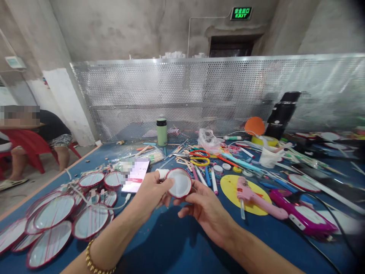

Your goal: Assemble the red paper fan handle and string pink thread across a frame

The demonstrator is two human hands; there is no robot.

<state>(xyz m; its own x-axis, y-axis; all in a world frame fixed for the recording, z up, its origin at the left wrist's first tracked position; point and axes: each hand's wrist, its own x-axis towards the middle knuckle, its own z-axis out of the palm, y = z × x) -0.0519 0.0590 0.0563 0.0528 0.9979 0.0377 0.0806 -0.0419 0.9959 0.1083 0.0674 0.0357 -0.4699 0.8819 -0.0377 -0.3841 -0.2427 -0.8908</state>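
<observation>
Above the middle of the table, a small round white disc with a red rim (179, 183) is held between both hands. My left hand (154, 192) pinches its left side, with the thumb lying on the white face. A white band or wrap (162, 174) shows by the left fingers; I cannot tell what it is. My right hand (203, 199) grips the lower right edge, the fingertips partly hidden behind the disc. Close to the left hand a phone (138, 175) with a lit screen leans at a tilt, a white cable plug (128, 198) near it.
Red-rimmed discs (54, 211) lie piled at the left. Scissors (199, 156), markers (213, 180) and sticks crowd the centre. At right are a pink glue gun (256, 198) on a yellow disc (228, 186), a purple device (303, 215) and cables. A green bottle (161, 133) stands behind.
</observation>
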